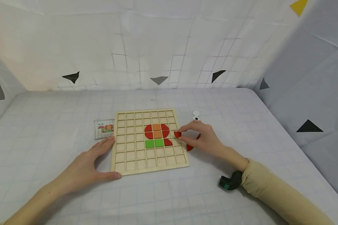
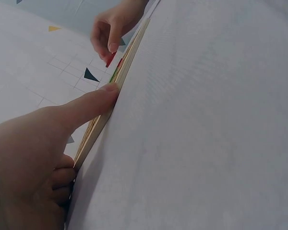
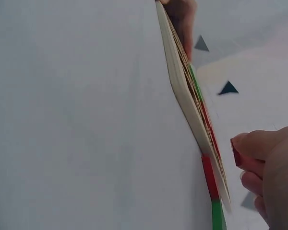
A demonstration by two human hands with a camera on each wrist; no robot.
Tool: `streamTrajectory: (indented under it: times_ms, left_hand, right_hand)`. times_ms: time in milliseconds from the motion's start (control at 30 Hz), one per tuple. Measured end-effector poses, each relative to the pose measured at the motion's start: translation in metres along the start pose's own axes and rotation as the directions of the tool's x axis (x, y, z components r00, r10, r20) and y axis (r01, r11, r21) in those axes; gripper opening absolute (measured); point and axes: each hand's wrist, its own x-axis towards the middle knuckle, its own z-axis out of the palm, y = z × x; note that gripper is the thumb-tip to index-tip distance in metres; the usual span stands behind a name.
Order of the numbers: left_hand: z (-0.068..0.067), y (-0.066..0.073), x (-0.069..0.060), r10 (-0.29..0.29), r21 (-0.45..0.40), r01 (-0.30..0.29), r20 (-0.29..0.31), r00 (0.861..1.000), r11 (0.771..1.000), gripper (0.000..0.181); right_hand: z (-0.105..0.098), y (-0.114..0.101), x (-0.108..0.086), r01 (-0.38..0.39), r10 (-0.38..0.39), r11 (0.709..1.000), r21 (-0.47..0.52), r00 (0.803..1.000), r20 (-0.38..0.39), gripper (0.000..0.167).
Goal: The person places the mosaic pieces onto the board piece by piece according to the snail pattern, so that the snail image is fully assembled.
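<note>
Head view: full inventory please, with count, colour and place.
grid board: 1, pale wood, mid-table
seated quarter pieces: 5, red, on the board
orange squares: 2, orange, between red pieces
green squares: 2, green, row below
held piece: 1, red, between right fingertips
loose pieces: 3 or more, red and green, right of board
discs: 2, white, beyond the right hand
picture card: 1, multicoloured, board's left side
table: 1, white, underneath
walls: 3, white and grey, back and sides
wall patches: 7, black, grey, yellow, on walls
wrist device: 1, black and green, right wrist
sleeves: 2, tan, forearms
left hand: 1, bare, board's left edge
right hand: 1, bare, board's right edge
</note>
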Motion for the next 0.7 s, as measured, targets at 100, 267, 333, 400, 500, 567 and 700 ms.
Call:
streamTrajectory:
  times_ms: [100,267,333,400,500,567,700]
  left_hand:
    - [0.000,0.001,0.000,-0.004,-0.007,0.004,0.003,1.000,1.000,0.116]
    - [-0.001,0.002,0.000,-0.009,-0.013,0.009,0.009,1.000,1.000,0.116]
    - [0.000,0.001,0.000,-0.008,-0.014,0.008,0.009,1.000,1.000,0.115]
    - [0.000,0.001,0.001,-0.006,-0.015,0.006,0.008,1.000,1.000,0.115]
    - [0.000,0.000,0.001,-0.003,-0.019,0.003,0.007,1.000,1.000,0.115]
    - [0.000,0.000,0.001,-0.003,-0.019,0.004,0.008,1.000,1.000,0.115]
    - [0.000,0.000,0.001,-0.009,-0.014,0.009,0.012,1.000,1.000,0.115]
  right_hand:
    - [0.015,-0.011,0.009,0.019,-0.019,0.999,0.027,1.000,0.011,0.025]
    - [0.039,-0.028,0.022,0.036,-0.039,0.998,0.051,0.997,0.061,0.024]
    - [0.047,-0.033,0.027,0.030,-0.032,0.999,0.027,0.995,0.097,0.023]
    - [0.053,-0.040,0.031,0.017,-0.018,1.000,0.006,0.992,0.122,0.023]
    - [0.064,-0.047,0.037,0.007,-0.002,0.999,-0.034,0.991,0.136,0.022]
    - [0.069,-0.051,0.040,0.001,0.005,0.999,-0.045,0.992,0.129,0.022]
    - [0.079,-0.058,0.046,0.011,-0.004,0.998,-0.054,0.992,0.124,0.022]
